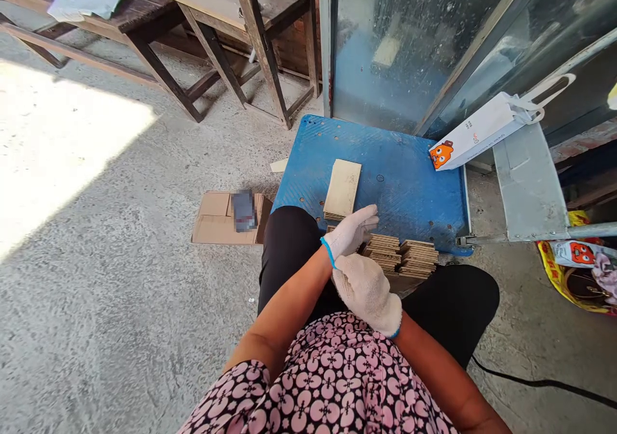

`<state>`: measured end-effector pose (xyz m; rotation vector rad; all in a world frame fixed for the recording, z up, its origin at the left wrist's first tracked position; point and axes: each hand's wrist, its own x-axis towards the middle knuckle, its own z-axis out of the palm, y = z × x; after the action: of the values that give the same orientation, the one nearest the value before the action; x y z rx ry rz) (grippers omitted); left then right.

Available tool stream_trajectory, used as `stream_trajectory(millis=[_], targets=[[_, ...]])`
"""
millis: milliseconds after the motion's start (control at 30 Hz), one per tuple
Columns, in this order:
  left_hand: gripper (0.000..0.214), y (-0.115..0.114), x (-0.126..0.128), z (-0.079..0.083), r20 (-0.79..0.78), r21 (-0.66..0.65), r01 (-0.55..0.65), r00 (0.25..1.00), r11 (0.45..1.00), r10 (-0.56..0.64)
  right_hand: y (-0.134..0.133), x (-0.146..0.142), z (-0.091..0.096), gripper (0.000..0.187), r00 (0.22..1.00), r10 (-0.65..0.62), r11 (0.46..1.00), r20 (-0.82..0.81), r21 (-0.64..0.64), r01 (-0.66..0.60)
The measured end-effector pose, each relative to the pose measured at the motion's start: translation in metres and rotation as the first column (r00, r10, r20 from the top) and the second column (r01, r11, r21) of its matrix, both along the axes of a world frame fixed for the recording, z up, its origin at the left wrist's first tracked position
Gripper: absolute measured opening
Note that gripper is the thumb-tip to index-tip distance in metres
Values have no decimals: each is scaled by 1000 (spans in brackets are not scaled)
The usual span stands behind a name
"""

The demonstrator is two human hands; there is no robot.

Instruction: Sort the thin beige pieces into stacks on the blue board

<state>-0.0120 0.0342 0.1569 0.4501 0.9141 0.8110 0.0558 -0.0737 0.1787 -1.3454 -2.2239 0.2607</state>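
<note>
Both my hands wear white knitted gloves with blue cuff edges. My left hand (pixel 351 231) is stretched out over the near edge of the blue board (pixel 405 186), its fingers straight and holding nothing. Closed against the left wrist, my right hand (pixel 367 292) has its fingers at the left glove's cuff (pixel 328 252); the fingertips are partly hidden. Just beyond the left hand lies a short stack of thin, pale rectangular wooden pieces (pixel 344 186). Beside the hands, between my knees, sit two rows of stacked thin wooden pieces (pixel 418 258), partly covered by the gloves.
A flattened cardboard box (pixel 212 218) with a blurred dark item on it lies on the concrete floor at left. A white paper bag (pixel 477 132) rests at the board's right corner, near a grey metal frame (pixel 530 183). Wooden stools (pixel 241 3) and a glass panel (pixel 385 54) stand behind.
</note>
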Motion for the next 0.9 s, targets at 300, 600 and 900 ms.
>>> stream_trajectory(millis=[300,600,900], targets=[[43,14,7,2,396,-107,-279,869,954,298,19,-8,10,19,968,7,975,253,212,-62],[52,45,-9,37,492,-107,-398,775,911,396,30,4,2,21,868,-93,974,-487,-225,-21],[60,50,2,57,531,-27,-518,717,855,452,36,0,-24,29,692,-335,882,-640,-472,-9]])
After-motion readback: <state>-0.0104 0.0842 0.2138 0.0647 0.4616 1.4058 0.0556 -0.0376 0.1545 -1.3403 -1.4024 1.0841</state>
